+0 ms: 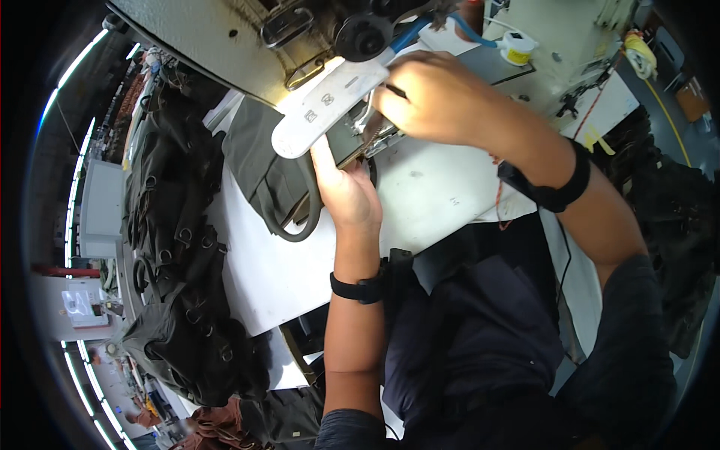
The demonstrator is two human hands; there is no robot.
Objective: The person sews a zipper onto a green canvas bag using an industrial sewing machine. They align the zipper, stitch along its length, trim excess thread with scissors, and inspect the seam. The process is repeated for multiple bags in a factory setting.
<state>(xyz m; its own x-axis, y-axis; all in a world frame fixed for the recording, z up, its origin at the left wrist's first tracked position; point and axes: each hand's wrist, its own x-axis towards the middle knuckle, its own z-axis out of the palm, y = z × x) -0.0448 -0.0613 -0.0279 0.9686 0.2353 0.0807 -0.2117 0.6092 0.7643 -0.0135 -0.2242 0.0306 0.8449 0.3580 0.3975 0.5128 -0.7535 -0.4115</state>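
Observation:
A sewing machine overhangs a white work table, with a white lamp bar across the needle area. My left hand is closed on a dark olive fabric piece with a looped handle, its thumb reaching up beneath the lamp bar and its other fingers mostly hidden. My right hand is curled beside the metal presser parts, right of the lamp bar; what its fingertips grip is hidden.
Piled dark bags with metal rings line the left side. Brown fabric lies at lower left. At right are a white device with a yellow label, red cords and more dark fabric.

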